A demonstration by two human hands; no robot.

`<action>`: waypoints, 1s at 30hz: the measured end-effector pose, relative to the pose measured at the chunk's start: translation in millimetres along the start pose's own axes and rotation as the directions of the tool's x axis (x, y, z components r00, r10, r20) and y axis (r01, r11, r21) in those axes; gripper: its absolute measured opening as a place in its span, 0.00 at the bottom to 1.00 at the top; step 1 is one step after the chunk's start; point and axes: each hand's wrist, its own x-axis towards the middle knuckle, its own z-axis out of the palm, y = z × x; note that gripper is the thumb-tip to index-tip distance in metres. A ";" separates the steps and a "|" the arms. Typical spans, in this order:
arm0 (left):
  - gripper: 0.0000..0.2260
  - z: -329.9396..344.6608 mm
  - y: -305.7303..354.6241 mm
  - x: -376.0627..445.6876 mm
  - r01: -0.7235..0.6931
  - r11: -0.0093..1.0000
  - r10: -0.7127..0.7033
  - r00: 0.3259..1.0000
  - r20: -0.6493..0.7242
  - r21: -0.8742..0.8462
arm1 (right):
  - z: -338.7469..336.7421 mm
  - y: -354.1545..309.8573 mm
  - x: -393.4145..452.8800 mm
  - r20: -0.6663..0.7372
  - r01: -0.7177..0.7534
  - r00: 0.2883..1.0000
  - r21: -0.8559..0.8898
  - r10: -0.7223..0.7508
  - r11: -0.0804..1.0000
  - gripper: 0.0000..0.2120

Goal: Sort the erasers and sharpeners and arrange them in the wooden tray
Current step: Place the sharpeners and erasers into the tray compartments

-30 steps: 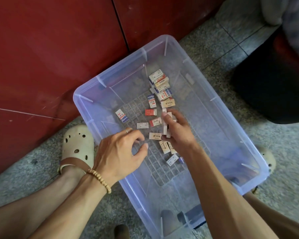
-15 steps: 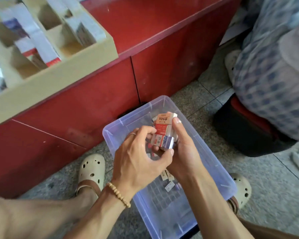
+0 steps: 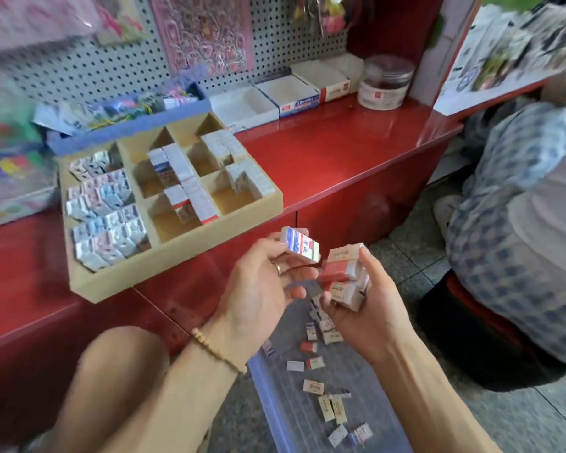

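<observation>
Centre of frame: left hand (image 3: 262, 289) pinches 1 blue-and-white eraser (image 3: 299, 245); right hand (image 3: 366, 308) clasps a stack of erasers (image 3: 345, 277). Wooden tray (image 3: 164, 204), upper left on red bench (image 3: 340, 152), partly filled. Risk: loosely held stack could slip and scatter into plastic bin (image 3: 307, 403) below.

Single head view, close, angled down toward red counter (image 3: 340, 152)

Two hands show, the left hand (image 3: 262, 282) holding one eraser (image 3: 300, 245) and the right hand (image 3: 366, 308) a stack of about three erasers (image 3: 345, 277), with one wooden tray (image 3: 164, 263) of nine compartments on the far left and one plastic bin (image 3: 275, 400) near.
</observation>
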 end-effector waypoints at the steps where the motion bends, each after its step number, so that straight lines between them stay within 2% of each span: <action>1: 0.18 -2.0 8.0 0.4 0.029 0.996 -0.030 0.999 -0.014 -0.084 | 4.9 -2.7 0.0 0.000 0.006 1.000 -0.007 -0.006 1.000 0.19; 3: 0.19 -6.9 24.3 0.7 0.057 0.983 -0.065 0.997 -0.040 -0.173 | 16.7 -7.4 -0.7 0.023 0.019 1.000 -0.013 -0.019 1.000 0.21; 5: 0.19 -13.0 38.4 2.3 0.058 0.984 -0.072 0.994 -0.080 -0.171 | 27.7 -10.1 -1.4 0.052 0.028 0.998 -0.024 -0.027 0.999 0.22; 9: 0.09 -26.8 61.4 7.0 -0.004 1.000 0.003 0.987 -0.163 -0.009 | 42.2 -15.3 -1.0 0.103 0.023 0.995 -0.064 -0.016 0.998 0.25; 13: 0.06 -45.3 93.2 12.7 -0.127 0.981 0.156 0.967 -0.200 0.149 | 58.4 -21.8 3.7 0.153 0.011 0.988 -0.097 0.004 0.995 0.24; 16: 0.05 -64.5 122.2 20.7 -0.214 0.913 0.312 0.914 -0.258 0.347 | 74.0 -24.4 9.2 0.190 0.026 0.982 -0.106 -0.005 0.994 0.24; 19: 0.10 -91.3 152.6 33.2 -0.186 0.735 0.489 0.812 -0.319 0.652 | 88.2 -25.0 15.1 0.212 0.043 0.977 -0.137 -0.013 0.990 0.26; 21: 0.11 -106.1 170.3 41.2 -0.110 0.584 0.554 0.779 -0.295 0.804 | 94.7 -23.8 19.1 0.227 0.036 0.974 -0.140 -0.004 0.989 0.23; 24: 0.10 -121.4 184.2 56.7 0.024 0.306 0.577 0.790 -0.206 0.952 | 103.7 -20.0 26.6 0.227 0.026 0.974 -0.147 0.008 0.989 0.20; 26: 0.09 -128.4 186.9 68.8 0.083 0.139 0.573 0.806 -0.148 0.987 | 108.9 -17.4 30.8 0.229 0.026 0.973 -0.155 0.010 0.988 0.20; 28: 0.07 -134.1 187.4 81.5 0.115 0.027 0.565 0.818 -0.110 0.993 | 110.5 -14.9 33.4 0.228 0.026 0.973 -0.168 0.013 0.986 0.20; 30: 0.05 -137.8 185.3 94.0 0.118 -0.032 0.553 0.830 -0.081 0.993 | 109.1 -13.6 34.5 0.227 0.026 0.974 -0.173 0.014 0.985 0.20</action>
